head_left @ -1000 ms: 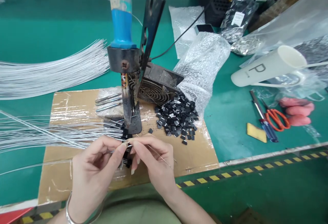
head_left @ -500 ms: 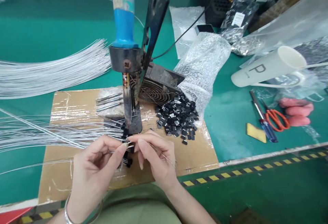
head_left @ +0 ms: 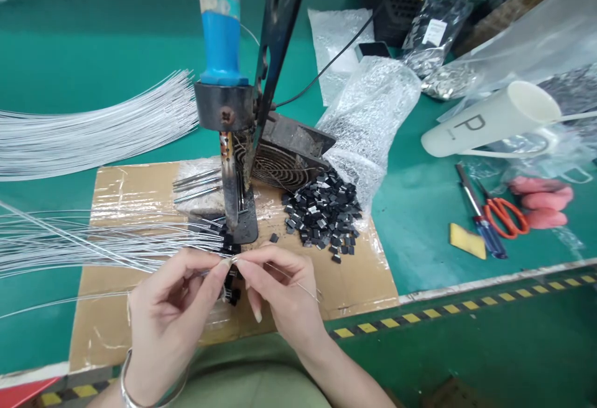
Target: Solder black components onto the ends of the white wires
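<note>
My left hand is closed in a pinch on a thin white wire that runs in from the left edge. At its fingertips, the thumb and forefinger of my right hand meet at the wire's end, which is mostly hidden. A thin silvery wire, looking like solder, passes through my right hand and sticks out behind the fingers. Just beyond the fingertips stands a soldering iron, tip down in a black holder. Wires with black connectors on their ends lie beneath and left of it.
Loose black connectors are heaped on the cardboard beside a dusty fan. A white wire bundle lies at the left. Bubble wrap, a white mug, scissors, a screwdriver and a yellow sponge are on the right.
My right fingertips have moved slightly left and now meet my left fingertips. A single black connector behind my right hand has come into fuller view.
</note>
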A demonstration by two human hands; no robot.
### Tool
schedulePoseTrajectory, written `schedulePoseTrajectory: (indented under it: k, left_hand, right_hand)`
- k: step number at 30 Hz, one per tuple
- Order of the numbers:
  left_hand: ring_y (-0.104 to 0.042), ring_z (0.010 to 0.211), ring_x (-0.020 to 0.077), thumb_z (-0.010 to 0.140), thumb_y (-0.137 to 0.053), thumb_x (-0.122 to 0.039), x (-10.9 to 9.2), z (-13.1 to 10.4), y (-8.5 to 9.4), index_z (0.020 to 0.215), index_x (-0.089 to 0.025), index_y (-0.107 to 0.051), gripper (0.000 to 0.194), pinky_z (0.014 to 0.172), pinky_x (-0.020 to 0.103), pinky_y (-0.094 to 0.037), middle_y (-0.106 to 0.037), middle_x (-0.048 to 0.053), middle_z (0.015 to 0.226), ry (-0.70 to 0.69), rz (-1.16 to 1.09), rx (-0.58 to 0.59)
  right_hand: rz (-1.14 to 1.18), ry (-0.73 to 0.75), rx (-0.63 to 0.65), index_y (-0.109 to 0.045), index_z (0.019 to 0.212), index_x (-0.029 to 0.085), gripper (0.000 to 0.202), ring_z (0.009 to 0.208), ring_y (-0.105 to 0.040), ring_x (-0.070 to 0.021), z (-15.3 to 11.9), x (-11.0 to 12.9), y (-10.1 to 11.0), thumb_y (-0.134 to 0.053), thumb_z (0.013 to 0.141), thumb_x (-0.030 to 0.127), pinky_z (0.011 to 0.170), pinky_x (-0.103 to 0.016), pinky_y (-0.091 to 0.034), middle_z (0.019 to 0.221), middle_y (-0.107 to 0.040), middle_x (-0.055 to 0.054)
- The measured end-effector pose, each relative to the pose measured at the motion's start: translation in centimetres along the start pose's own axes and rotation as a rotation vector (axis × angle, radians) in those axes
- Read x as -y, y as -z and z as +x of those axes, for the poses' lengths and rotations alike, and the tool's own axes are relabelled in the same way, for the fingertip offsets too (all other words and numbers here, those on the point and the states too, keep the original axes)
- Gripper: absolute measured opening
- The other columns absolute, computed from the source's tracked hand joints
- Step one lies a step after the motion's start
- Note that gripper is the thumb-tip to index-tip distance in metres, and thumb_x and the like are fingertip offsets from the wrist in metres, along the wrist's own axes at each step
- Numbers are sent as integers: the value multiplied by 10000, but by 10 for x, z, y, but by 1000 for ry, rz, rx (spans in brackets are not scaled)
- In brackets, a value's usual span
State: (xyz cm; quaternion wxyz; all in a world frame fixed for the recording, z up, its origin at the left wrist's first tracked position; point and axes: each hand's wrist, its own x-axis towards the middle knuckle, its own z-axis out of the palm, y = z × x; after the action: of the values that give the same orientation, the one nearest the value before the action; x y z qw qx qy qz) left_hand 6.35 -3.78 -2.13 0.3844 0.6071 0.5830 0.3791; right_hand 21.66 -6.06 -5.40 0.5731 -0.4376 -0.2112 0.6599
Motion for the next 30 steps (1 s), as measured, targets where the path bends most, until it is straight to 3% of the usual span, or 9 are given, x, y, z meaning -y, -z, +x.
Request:
schedulePoseTrajectory:
  k: [10, 14, 20, 30]
  left_hand:
    - [-545, 591, 89, 948, -751, -281, 10, -10, -1, 879, -248, -745, 77, 532, 203, -409, -691, -44, 714, 20, 80, -22]
    - [-555, 581, 93, 951, -751, -282, 9, -10, 2, 894, -250, -751, 66, 522, 217, -403, -696, -40, 726, -11, 84, 32]
    - [-600, 604, 115, 956, -747, -292, 12, -8, 7, 881, -238, -758, 93, 535, 225, -433, -706, -24, 726, -11, 79, 83]
    - [-597, 607, 128, 913, -776, -297, 7, -10, -6, 852, -230, -782, 91, 555, 244, -476, -717, -9, 724, 0, 102, -68]
  right_hand:
    - [81, -77, 4, -878, 825, 241, 81, 368, -512, -29, 3, 4, 0, -896, 866, 309, 340, -153, -355, 662, -684, 32]
    - [112, -177, 29, -866, 768, 229, 80, 340, -477, -34, 7, 12, 1, -909, 806, 286, 326, -163, -310, 568, -639, 53]
    - [66, -262, 53, -844, 710, 214, 114, 345, -503, -49, 11, 20, 6, -925, 741, 289, 319, -176, -325, 626, -722, 20]
    - [132, -224, 8, -875, 777, 218, 142, 342, -423, -44, 8, 14, -1, -911, 772, 355, 302, -167, -318, 531, -605, 56]
